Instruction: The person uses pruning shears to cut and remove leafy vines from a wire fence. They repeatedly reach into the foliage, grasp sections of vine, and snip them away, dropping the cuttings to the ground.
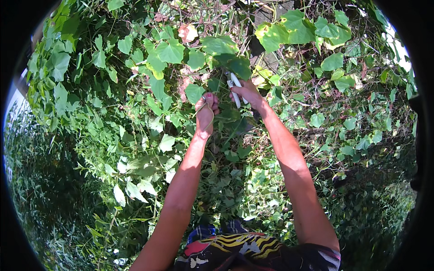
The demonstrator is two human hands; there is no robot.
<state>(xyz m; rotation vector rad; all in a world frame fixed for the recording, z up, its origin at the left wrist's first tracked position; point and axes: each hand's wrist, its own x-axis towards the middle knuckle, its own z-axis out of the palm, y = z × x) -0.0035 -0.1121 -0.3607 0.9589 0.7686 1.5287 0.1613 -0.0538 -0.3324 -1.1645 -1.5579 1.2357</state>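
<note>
My right hand (249,93) grips a pair of pruning shears (235,83) by their pale handles. Their metal head points up into the vine, and a broad green leaf (239,67) partly hides it. To the left, the fingers of my left hand (205,110) are curled closed around a thin greenish strand (212,118), a vine stem or a cord, which loops across the hand to the wrist. A lobed leaf (194,93) sits just above and left of that hand. The two hands are apart, with leaves and thin stems between them.
Dense climbing vine (166,54) with lobed leaves covers most of the view. Dry tangled stems (220,15) run along the top. Large yellow-spotted leaves (288,30) hang at upper right. Shaded undergrowth (67,176) fills the lower left. My dark printed shirt (251,252) shows at the bottom.
</note>
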